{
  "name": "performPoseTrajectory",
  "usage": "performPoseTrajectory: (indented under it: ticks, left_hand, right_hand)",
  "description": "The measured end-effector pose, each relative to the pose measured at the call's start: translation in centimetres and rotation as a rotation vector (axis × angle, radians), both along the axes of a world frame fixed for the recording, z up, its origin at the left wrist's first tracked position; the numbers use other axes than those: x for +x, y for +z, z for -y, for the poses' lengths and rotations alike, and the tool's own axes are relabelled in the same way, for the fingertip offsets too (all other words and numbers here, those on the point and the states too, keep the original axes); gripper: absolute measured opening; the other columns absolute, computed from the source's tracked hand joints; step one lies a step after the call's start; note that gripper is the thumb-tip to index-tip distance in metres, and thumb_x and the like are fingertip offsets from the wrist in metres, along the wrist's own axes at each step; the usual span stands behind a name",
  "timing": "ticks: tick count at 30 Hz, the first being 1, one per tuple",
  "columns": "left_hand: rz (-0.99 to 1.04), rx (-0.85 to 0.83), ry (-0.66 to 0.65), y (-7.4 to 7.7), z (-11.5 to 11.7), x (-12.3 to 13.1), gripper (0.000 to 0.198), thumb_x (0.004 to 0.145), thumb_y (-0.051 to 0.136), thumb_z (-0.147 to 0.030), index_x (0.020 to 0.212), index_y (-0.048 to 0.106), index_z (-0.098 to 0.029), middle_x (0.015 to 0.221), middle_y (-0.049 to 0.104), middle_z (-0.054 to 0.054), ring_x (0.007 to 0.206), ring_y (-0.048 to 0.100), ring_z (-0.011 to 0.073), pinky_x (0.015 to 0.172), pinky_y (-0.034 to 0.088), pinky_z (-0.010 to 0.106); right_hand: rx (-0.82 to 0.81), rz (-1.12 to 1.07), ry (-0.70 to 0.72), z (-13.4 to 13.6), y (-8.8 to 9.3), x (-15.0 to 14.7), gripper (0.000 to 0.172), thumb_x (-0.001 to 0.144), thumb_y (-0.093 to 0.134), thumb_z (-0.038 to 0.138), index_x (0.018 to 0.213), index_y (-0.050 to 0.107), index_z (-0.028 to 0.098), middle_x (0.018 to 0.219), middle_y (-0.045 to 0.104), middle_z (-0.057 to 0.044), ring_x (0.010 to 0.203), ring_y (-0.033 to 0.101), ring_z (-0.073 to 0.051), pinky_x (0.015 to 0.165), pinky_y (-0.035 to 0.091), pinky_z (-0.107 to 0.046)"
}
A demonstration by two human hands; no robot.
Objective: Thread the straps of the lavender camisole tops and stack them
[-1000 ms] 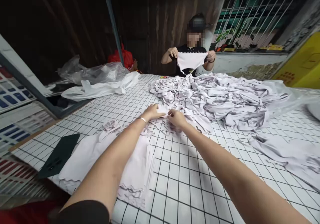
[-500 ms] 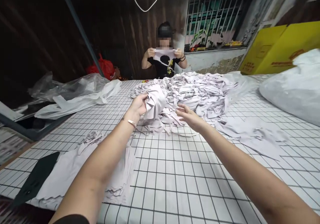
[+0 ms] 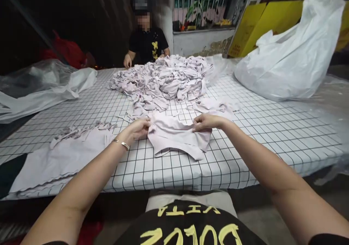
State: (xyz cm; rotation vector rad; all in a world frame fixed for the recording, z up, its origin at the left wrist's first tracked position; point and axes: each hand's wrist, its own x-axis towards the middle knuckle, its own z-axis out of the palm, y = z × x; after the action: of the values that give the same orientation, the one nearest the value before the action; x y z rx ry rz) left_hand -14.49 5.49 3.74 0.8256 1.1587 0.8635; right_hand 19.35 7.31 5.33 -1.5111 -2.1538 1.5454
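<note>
Between my two hands a pale lilac garment piece (image 3: 177,133) is spread near the front of the table, its near edge curved. My left hand (image 3: 140,127) pinches its left edge. At its upper right, the fingers of my right hand (image 3: 205,122) are closed on the fabric. Just beyond lies another crumpled pale piece (image 3: 216,106). A large heap of similar pale garment pieces (image 3: 171,75) covers the far middle of the table. To the left of my left forearm is a layered stack of flat pale pieces (image 3: 68,154).
The table has a white cloth with a black grid (image 3: 259,139). A full white plastic bag (image 3: 286,63) stands at the right, with yellow cardboard (image 3: 261,23) behind it. Crumpled clear and white plastic (image 3: 54,86) lies at the left. Across the table is a co-worker (image 3: 148,41) in black.
My left hand has brought fabric from the heap towards me, and my right hand now grips it too. The piece is spread out. The co-worker's raised piece is lowered. My view has tilted down.
</note>
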Motion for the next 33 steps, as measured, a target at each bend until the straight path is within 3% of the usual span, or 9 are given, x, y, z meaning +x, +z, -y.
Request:
performPoseTrajectory:
  ticks: [5,10,12,14,17,20,23,29,33]
  left_hand:
    - [-0.323,-0.013,-0.063,-3.8,0.7,1.6,0.045,0.07,0.074,-0.017,0.109,0.052,-0.018,0.078,0.065,0.002,0.058,0.062,0.0135,0.053,0.049,0.025]
    - [-0.707,0.325,-0.057,-1.4,-1.8,3.7,0.032,0.073,0.068,-0.011,0.103,0.06,-0.016,0.074,0.06,0.001,0.061,0.057,0.0132,0.055,0.044,0.024]
    - [-0.733,0.436,0.058,-0.4,-1.2,5.3,0.024,0.078,0.065,-0.015,0.101,0.061,-0.017,0.081,0.061,0.003,0.07,0.059,0.0146,0.065,0.047,0.026]
    - [-0.624,0.492,-0.058,0.0,1.0,7.3,0.028,0.079,0.067,-0.024,0.105,0.061,-0.018,0.09,0.063,0.005,0.079,0.061,0.0165,0.071,0.049,0.029]
    - [-0.359,0.464,-0.491,-0.7,5.9,10.4,0.055,0.068,0.079,-0.029,0.118,0.057,-0.019,0.104,0.064,0.008,0.091,0.062,0.0207,0.078,0.05,0.033]
    - [-0.221,0.441,-0.424,-0.8,8.6,12.0,0.032,0.079,0.068,-0.029,0.107,0.061,-0.017,0.1,0.065,0.007,0.091,0.061,0.0197,0.081,0.05,0.034]
    - [-0.078,0.371,-0.419,1.7,7.9,11.3,0.022,0.082,0.065,-0.03,0.097,0.065,-0.013,0.091,0.066,0.006,0.08,0.062,0.0163,0.073,0.05,0.03]
    - [-0.25,0.506,-0.303,10.3,3.1,5.6,0.021,0.078,0.073,-0.028,0.092,0.07,-0.013,0.082,0.067,0.006,0.074,0.063,0.0168,0.06,0.05,0.023]
    - [-0.521,0.54,-0.248,12.0,-2.0,2.1,0.023,0.07,0.078,-0.014,0.092,0.071,-0.012,0.075,0.064,0.003,0.073,0.061,0.0157,0.059,0.047,0.02]
  right_hand:
    - [0.078,0.224,0.028,1.0,-3.7,1.7,0.039,0.061,0.076,0.048,0.085,0.063,0.021,0.078,0.062,-0.002,0.069,0.055,-0.016,0.056,0.039,-0.027]
    - [0.101,0.183,-0.127,2.0,-3.5,3.4,0.035,0.061,0.078,0.043,0.078,0.06,0.019,0.077,0.061,-0.003,0.072,0.055,-0.017,0.058,0.04,-0.026]
    - [-0.004,-0.069,-0.33,3.9,-3.7,2.9,0.039,0.062,0.078,0.044,0.08,0.054,0.019,0.074,0.059,-0.002,0.066,0.055,-0.016,0.055,0.041,-0.026]
    - [-0.152,-0.405,-0.438,6.6,-3.9,1.5,0.042,0.068,0.075,0.047,0.088,0.048,0.021,0.075,0.061,-0.002,0.063,0.057,-0.015,0.055,0.044,-0.027]
    - [-0.267,-0.694,-0.207,9.7,-3.1,-0.7,0.039,0.078,0.068,0.045,0.101,0.047,0.02,0.088,0.065,-0.006,0.076,0.064,-0.017,0.073,0.052,-0.036]
    - [0.106,-0.642,-0.009,9.7,-1.6,-1.5,0.047,0.077,0.072,0.039,0.114,0.049,0.021,0.113,0.061,-0.01,0.103,0.059,-0.021,0.093,0.046,-0.042]
    - [0.463,-0.404,0.044,7.4,-0.9,-1.3,0.07,0.063,0.082,0.036,0.124,0.05,0.024,0.129,0.052,-0.009,0.119,0.048,-0.026,0.101,0.039,-0.044]
    - [0.355,-0.218,-0.022,2.9,-1.3,0.0,0.02,0.078,0.06,0.035,0.085,0.064,0.017,0.084,0.063,-0.003,0.083,0.058,-0.02,0.076,0.045,-0.032]
    - [0.411,-0.146,-0.124,-2.1,1.2,1.4,0.023,0.073,0.063,0.038,0.08,0.063,0.015,0.074,0.058,0.0,0.07,0.052,-0.014,0.062,0.039,-0.025]
